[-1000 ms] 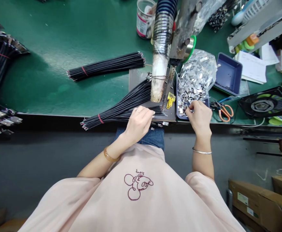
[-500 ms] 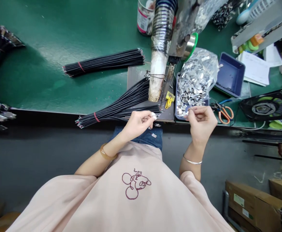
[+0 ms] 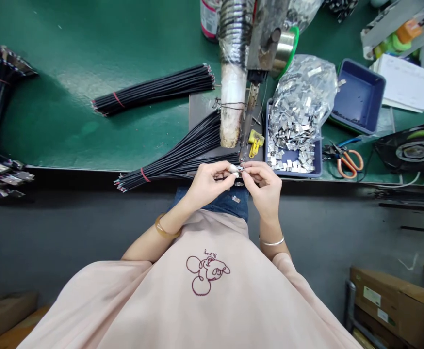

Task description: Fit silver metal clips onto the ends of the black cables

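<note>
My left hand point(image 3: 214, 184) is closed in a pinch on the end of a black cable, its fingertips wrapped in white. Against them, my right hand point(image 3: 263, 186) pinches a small metal connector shell, mostly hidden by the fingers. Other black cables point(image 3: 183, 152), tied with a red band, fan out behind the left hand. To the right, a blue tray point(image 3: 317, 167) and a clear plastic bag point(image 3: 306, 77) hold many loose metal shells. One small metal piece point(image 3: 236, 198) lies on the jeans below the hands.
A soldering iron on a stand point(image 3: 250, 109) and a white-tipped hose point(image 3: 231, 116) hang just beyond the hands. A second cable bundle point(image 3: 154, 89) lies on the green table point(image 3: 59, 121). Orange-handled pliers point(image 3: 350, 165), a blue tray point(image 3: 359, 97) and a fan point(image 3: 412, 150) are at right.
My right hand has moved left from the tray's front edge to the left fingertips, carrying a small metal shell. The left hand stays nearly in place. The view has shifted slightly.
</note>
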A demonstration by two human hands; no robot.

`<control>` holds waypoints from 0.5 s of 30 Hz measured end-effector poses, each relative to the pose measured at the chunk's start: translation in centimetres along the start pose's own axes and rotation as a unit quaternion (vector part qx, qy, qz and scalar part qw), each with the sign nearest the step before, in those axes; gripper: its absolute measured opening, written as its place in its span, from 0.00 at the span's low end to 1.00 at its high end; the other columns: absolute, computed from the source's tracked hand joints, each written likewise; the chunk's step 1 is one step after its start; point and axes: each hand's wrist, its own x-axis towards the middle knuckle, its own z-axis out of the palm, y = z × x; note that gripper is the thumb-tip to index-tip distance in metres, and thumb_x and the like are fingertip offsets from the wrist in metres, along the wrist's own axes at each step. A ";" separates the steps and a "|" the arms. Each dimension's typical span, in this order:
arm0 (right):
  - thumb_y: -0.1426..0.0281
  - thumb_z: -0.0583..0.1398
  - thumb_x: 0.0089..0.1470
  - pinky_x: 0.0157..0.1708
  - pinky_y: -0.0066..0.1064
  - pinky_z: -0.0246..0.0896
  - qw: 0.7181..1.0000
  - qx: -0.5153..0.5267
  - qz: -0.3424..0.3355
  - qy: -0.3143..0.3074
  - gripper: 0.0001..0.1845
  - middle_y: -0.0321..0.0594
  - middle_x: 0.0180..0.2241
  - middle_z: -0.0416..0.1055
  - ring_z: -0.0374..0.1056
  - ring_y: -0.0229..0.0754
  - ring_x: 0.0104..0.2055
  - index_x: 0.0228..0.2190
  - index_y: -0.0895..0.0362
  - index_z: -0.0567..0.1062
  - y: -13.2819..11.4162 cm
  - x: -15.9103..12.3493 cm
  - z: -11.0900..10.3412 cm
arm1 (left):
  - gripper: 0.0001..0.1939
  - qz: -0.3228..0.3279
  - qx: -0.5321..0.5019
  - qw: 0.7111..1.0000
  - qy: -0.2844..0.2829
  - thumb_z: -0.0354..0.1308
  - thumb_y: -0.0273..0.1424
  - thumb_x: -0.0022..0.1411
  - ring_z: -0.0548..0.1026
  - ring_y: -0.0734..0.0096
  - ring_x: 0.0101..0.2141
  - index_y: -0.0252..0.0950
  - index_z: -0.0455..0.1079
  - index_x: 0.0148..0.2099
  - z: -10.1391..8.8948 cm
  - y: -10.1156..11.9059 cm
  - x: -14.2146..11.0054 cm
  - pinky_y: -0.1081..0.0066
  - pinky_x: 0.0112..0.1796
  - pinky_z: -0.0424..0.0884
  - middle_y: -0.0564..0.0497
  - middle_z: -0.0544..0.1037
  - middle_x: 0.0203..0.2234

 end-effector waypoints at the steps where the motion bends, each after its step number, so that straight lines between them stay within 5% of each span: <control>1: 0.70 0.64 0.57 0.39 0.29 0.77 1.000 -0.002 0.002 -0.003 0.03 0.37 0.40 0.78 0.76 0.37 0.40 0.31 0.53 0.79 -0.1 0.0 -0.1 | 0.06 0.012 0.024 1.000 0.001 0.59 0.28 0.62 0.71 0.78 0.25 0.32 0.76 0.36 0.0 -0.1 0.0 0.78 0.28 0.67 0.53 0.76 0.24; 9: 0.71 0.62 0.56 0.40 0.30 0.77 0.999 -0.032 0.016 -0.036 0.04 0.39 0.41 0.78 0.77 0.37 0.40 0.29 0.55 0.76 -0.3 -0.1 -0.8 | 0.07 0.160 0.175 0.971 -0.017 0.60 0.29 0.66 0.79 0.71 0.33 0.34 0.79 0.40 -0.3 -0.2 -0.2 0.74 0.36 0.71 0.47 0.84 0.33; 12: 0.73 0.62 0.57 0.41 0.32 0.77 0.997 -0.068 -0.035 0.007 0.04 0.39 0.41 0.78 0.77 0.39 0.43 0.30 0.54 0.76 -0.5 -0.8 -0.1 | 0.09 0.139 0.157 0.978 -0.022 0.57 0.29 0.68 0.76 0.74 0.29 0.33 0.77 0.37 -0.4 0.2 -0.3 0.75 0.34 0.69 0.48 0.82 0.30; 15: 0.75 0.62 0.57 0.45 0.36 0.76 0.985 -0.123 -0.104 0.055 0.05 0.38 0.41 0.78 0.76 0.41 0.45 0.32 0.53 0.77 -0.4 -1.3 0.8 | 0.12 0.048 0.074 0.996 -0.026 0.56 0.31 0.68 0.71 0.77 0.23 0.33 0.72 0.31 -0.3 0.6 -0.4 0.77 0.29 0.67 0.52 0.76 0.22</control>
